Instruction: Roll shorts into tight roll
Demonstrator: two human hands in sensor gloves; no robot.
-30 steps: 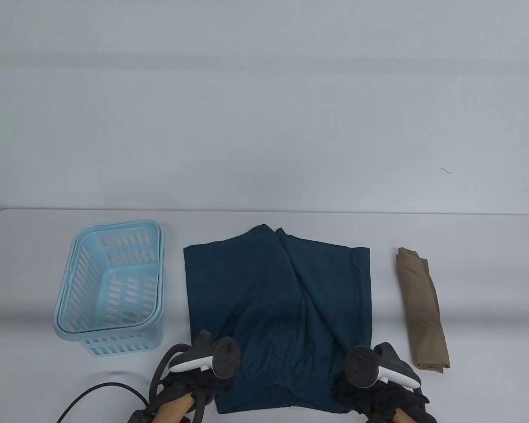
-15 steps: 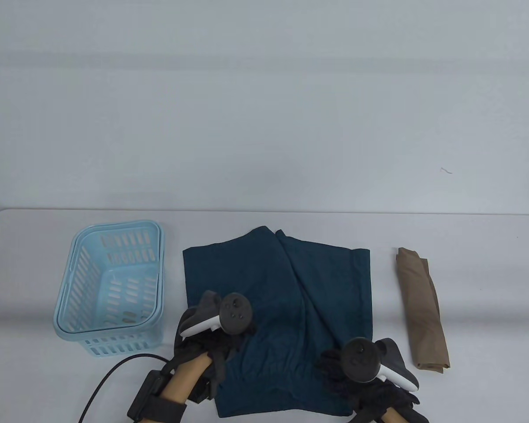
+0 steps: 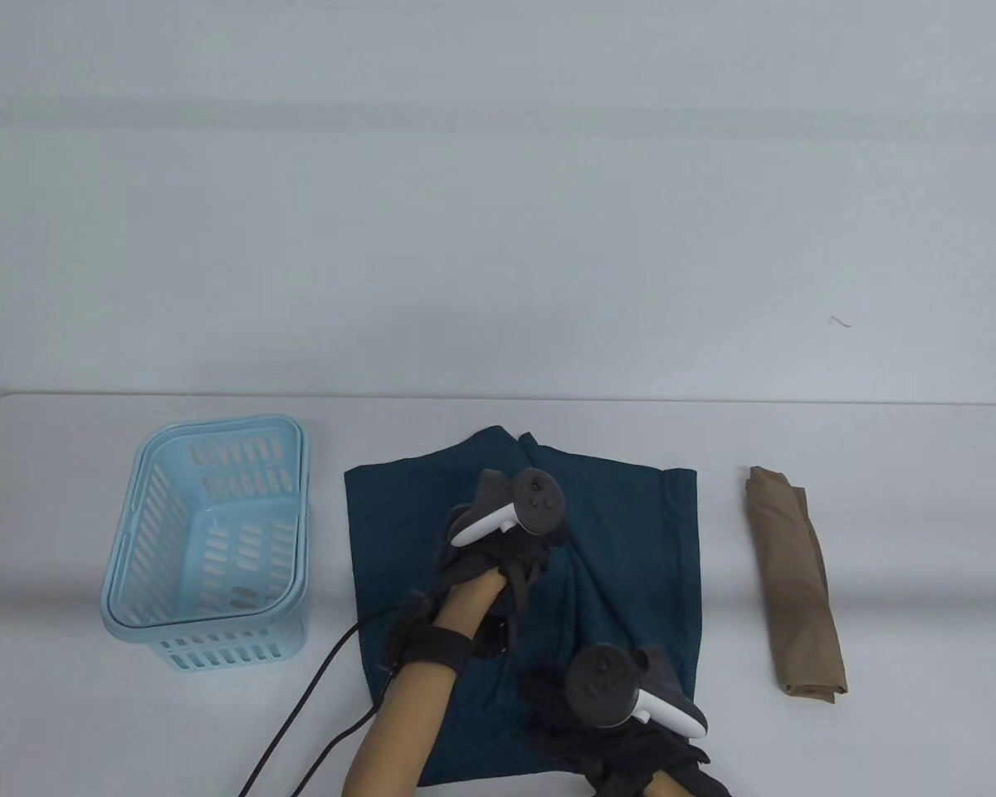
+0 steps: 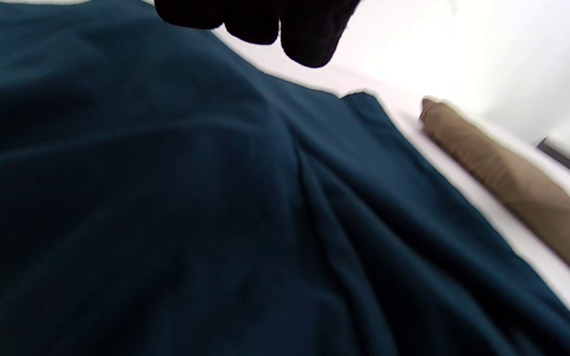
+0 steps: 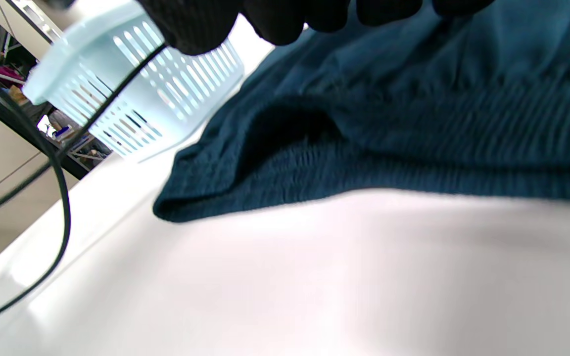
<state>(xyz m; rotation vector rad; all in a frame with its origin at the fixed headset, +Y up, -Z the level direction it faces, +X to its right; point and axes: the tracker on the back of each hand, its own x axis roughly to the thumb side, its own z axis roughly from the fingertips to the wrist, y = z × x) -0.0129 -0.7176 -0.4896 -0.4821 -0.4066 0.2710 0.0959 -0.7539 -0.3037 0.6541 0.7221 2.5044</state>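
Observation:
The dark teal shorts point(image 3: 631, 540) lie spread flat in the middle of the table, waistband toward the near edge. My left hand point(image 3: 510, 560) rests on the middle of the shorts, near the fold where the legs meet. In the left wrist view its fingertips point(image 4: 309, 34) hang just over the cloth point(image 4: 166, 198) with nothing pinched. My right hand point(image 3: 560, 697) lies on the shorts near the waistband. In the right wrist view its fingers point(image 5: 285, 20) sit above the ribbed waistband point(image 5: 364, 168).
A light blue slotted basket point(image 3: 207, 432) stands left of the shorts and shows in the right wrist view point(image 5: 166, 89). A tan rolled garment point(image 3: 797, 581) lies to the right and shows in the left wrist view point(image 4: 502, 168). A black cable point(image 3: 315, 689) trails from my left wrist.
My left hand has moved from the shorts' near left corner up and right onto their middle. My right hand has slid left from the near right corner onto the waistband area.

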